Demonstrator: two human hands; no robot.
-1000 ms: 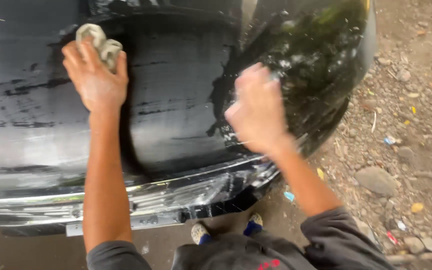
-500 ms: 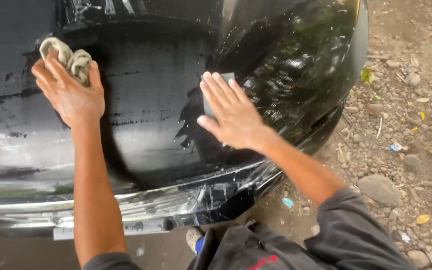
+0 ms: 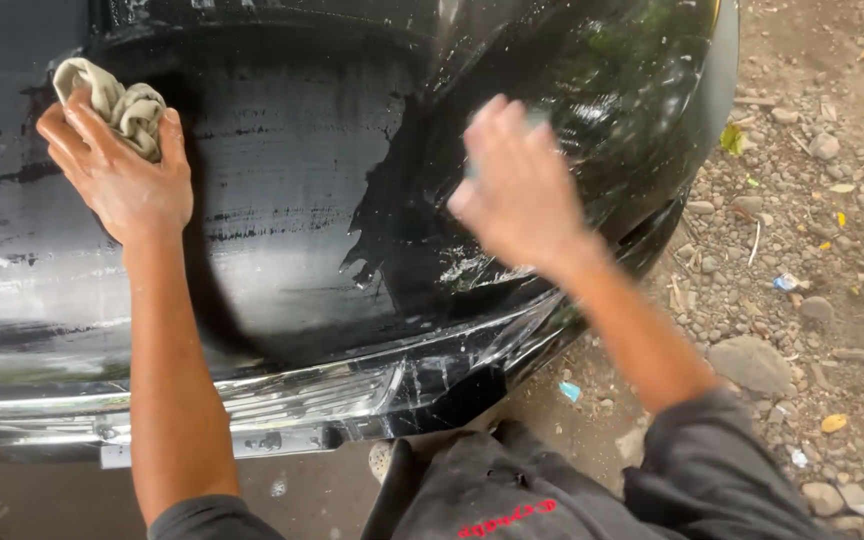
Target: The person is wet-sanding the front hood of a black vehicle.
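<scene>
Head view: left hand (image 3: 122, 180) grips beige cloth (image 3: 117, 100) on black car panel (image 3: 292, 200); right hand (image 3: 517, 190) blurred, grip unclear. Overlap strokes.

The right hand (image 3: 517, 190) is motion-blurred, its fingers indistinct, and whatever it presses against the black car body (image 3: 292, 200) stays hidden beneath the palm; the crumpled beige cloth (image 3: 117, 100) is half covered by the left hand (image 3: 122, 175); the car runs past the top and left edges.
</scene>
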